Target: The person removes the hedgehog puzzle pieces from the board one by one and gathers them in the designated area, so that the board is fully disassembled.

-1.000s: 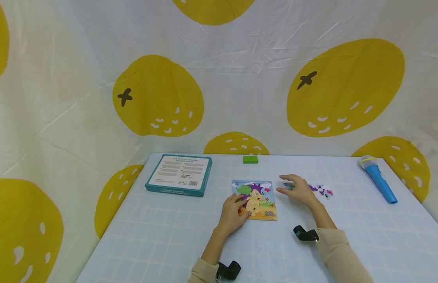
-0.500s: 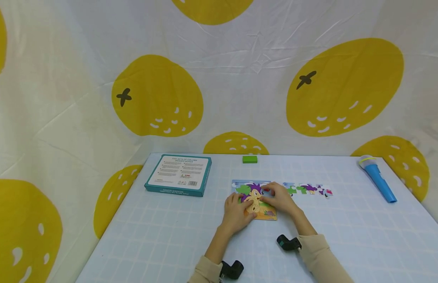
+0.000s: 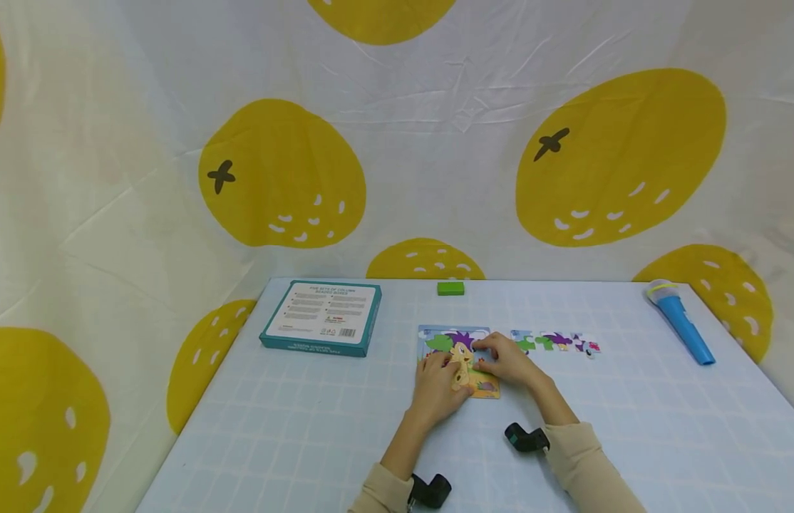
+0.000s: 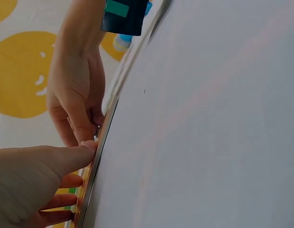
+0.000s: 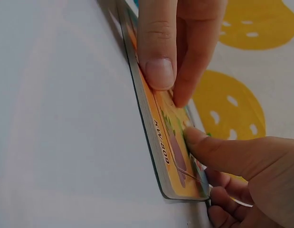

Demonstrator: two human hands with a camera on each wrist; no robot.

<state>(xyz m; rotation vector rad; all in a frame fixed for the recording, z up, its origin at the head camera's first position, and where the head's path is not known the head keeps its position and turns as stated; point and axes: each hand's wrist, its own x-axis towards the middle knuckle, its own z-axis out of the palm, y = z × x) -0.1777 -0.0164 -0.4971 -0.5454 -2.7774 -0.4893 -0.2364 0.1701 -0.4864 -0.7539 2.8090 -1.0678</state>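
Observation:
A jigsaw puzzle board [image 3: 489, 390] with a cartoon hedgehog lies on the table in the head view. My left hand [image 3: 437, 388] rests on its lower left part, thumb and fingers spread over the picture. On the right side of the board my right hand [image 3: 514, 361] touches the picture with thumb and index fingertips, held apart. The right wrist view has the right hand's thumb [image 5: 222, 154] lying straight on the board surface near the printed corner; its other fingers are partly hidden behind the board's edge. Loose puzzle pieces [image 3: 557, 341] lie in a row right of the board.
A teal-edged flat box [image 3: 321, 317] lies at the back left. A small green block [image 3: 451, 288] sits near the back edge. At the far right is a blue toy microphone [image 3: 682, 324]. A patterned cloth [image 3: 435, 164] hangs behind the table.
My right hand has moved left from above the loose pieces onto the board's right side, uncovering the row. My left hand has shifted slightly right on the board.

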